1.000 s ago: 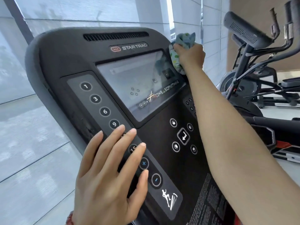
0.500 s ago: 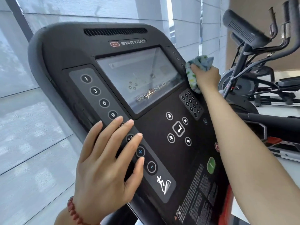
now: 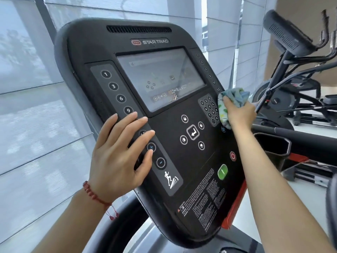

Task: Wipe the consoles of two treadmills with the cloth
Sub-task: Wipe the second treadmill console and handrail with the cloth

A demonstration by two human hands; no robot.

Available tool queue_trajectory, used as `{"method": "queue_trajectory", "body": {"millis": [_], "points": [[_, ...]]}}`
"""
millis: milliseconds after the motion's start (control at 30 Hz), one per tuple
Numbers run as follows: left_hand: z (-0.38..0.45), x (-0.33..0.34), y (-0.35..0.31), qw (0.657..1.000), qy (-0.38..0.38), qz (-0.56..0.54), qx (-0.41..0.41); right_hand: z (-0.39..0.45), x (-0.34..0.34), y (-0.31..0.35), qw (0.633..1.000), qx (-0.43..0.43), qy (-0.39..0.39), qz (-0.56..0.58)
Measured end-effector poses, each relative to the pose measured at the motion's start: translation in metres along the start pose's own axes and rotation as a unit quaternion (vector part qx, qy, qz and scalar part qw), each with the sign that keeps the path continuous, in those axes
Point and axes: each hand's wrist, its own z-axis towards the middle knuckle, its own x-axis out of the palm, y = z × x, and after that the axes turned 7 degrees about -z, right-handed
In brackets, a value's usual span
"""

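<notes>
A black treadmill console with a grey screen fills the middle of the view. My right hand grips a bunched blue and patterned cloth and presses it against the console's right edge, beside the small number keypad. My left hand lies flat with straight fingers on the left button strip, covering some of its lower keys. A red string bracelet is on that wrist.
Window blinds hang behind and to the left of the console. Another exercise machine stands to the right with its own raised console and handlebars. A black handrail with a cup holder runs behind my right forearm.
My right hand has slid the cloth down the console's right edge, from beside the screen's top corner to beside the keypad. My left hand has stayed on the left button strip.
</notes>
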Motion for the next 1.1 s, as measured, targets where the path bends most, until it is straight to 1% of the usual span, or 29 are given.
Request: {"method": "queue_trajectory", "body": {"millis": [100,267,433,567,733,800,1100], "points": [[-0.001,0.001,-0.001,1.000,0.000,0.008,0.000,-0.021,-0.002,0.000,1.000,-0.023,0.018,0.008],[-0.004,0.002,-0.005,0.999,-0.005,0.033,0.001,-0.071,-0.008,0.011,0.995,-0.086,0.043,0.029],[-0.011,0.003,-0.014,0.996,-0.029,0.072,-0.032,-0.121,-0.015,0.021,0.985,-0.153,0.073,0.022],[-0.016,-0.001,-0.026,0.992,-0.025,0.100,-0.077,-0.146,-0.022,0.021,0.981,-0.152,0.111,0.045],[-0.027,-0.015,-0.039,0.990,0.001,0.085,-0.117,-0.153,-0.036,0.024,0.971,-0.160,0.173,0.041],[-0.034,-0.023,-0.044,0.989,0.008,0.081,-0.127,-0.157,-0.041,0.026,0.968,-0.171,0.182,0.035],[-0.066,-0.068,-0.053,0.977,0.054,0.083,-0.192,-0.193,-0.055,0.035,0.960,-0.189,0.193,0.075]]}}
